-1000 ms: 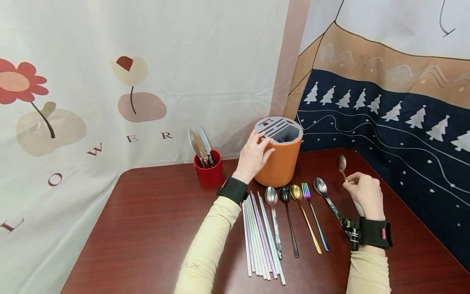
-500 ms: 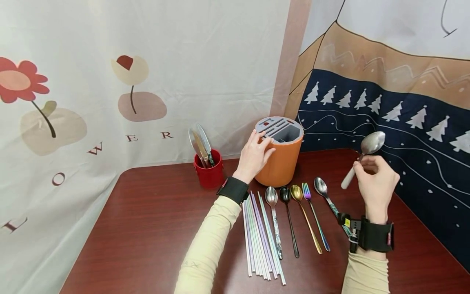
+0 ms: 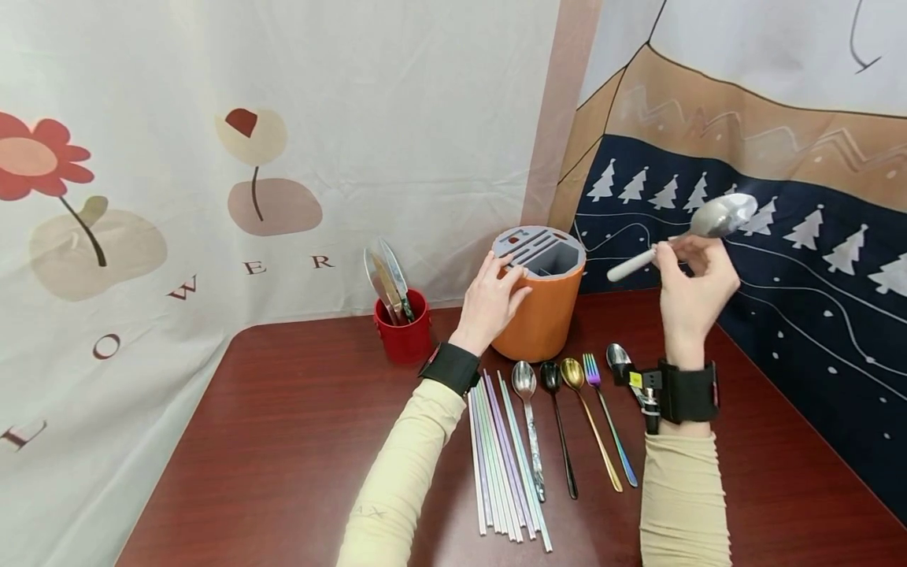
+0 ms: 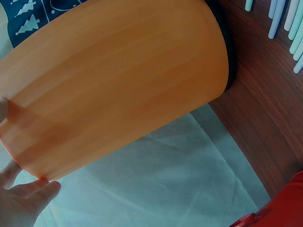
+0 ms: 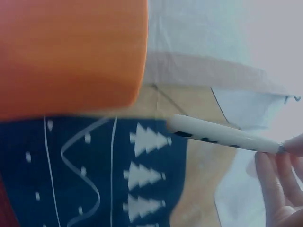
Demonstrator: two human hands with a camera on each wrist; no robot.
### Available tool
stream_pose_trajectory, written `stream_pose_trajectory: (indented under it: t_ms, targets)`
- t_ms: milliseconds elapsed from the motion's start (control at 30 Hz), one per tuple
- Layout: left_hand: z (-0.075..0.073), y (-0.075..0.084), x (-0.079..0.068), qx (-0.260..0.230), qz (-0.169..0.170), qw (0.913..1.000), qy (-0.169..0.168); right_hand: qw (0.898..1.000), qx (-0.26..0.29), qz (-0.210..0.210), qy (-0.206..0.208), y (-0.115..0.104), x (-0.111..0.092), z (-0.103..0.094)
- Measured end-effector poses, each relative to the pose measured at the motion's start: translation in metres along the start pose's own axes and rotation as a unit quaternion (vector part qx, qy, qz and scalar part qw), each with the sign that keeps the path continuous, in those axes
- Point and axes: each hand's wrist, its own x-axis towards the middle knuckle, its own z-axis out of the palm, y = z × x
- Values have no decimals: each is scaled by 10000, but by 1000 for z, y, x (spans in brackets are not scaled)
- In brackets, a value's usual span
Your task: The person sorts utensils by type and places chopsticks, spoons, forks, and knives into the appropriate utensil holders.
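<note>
In the head view my right hand (image 3: 697,287) pinches a spoon (image 3: 723,216) where its silver neck meets the white handle. The spoon is held up nearly level, bowl to the right, handle end pointing left to the orange utensil holder (image 3: 542,319). Dark marks show on the white handle (image 5: 222,135) in the right wrist view. My left hand (image 3: 487,303) rests at the holder's near left rim, fingers spread over the grey slotted top (image 3: 542,248). In the left wrist view a few fingers (image 4: 35,194) touch the holder's rim end; the rest of that hand is out of frame.
A red cup (image 3: 404,335) with several knives stands left of the holder. In front lie several pastel chopsticks (image 3: 503,457), a silver spoon (image 3: 527,417), a black spoon (image 3: 560,425), a gold spoon (image 3: 591,421), a rainbow fork (image 3: 609,417) and another spoon (image 3: 619,356), partly hidden by the right wrist camera.
My right hand has raised the white-handled spoon from low at the right, turned it nearly level and brought it up and leftward near the holder. My left hand has stayed at the holder.
</note>
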Motion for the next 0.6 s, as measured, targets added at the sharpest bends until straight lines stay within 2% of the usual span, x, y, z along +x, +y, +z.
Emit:
stream_pose_trajectory:
  t_ms: [100, 200, 367, 433, 600]
  targets:
    - [1, -1, 0, -32, 9, 10000, 30, 9987, 466, 11, -195, 5, 6, 17]
    - [2, -1, -1, -63, 1, 10000, 26, 9983, 396, -13, -430, 14, 10, 31]
    - [2, -1, -1, -72, -26, 10000, -2, 9932, -641, -102, -969, 26, 13, 50]
    - [2, -1, -1, -75, -31, 10000, -12, 9865, -1083, -169, -1214, 30, 12, 55]
    - [1, -1, -1, -105, -23, 9999, -9, 9655, -1804, -362, -1843, 37, 12, 66]
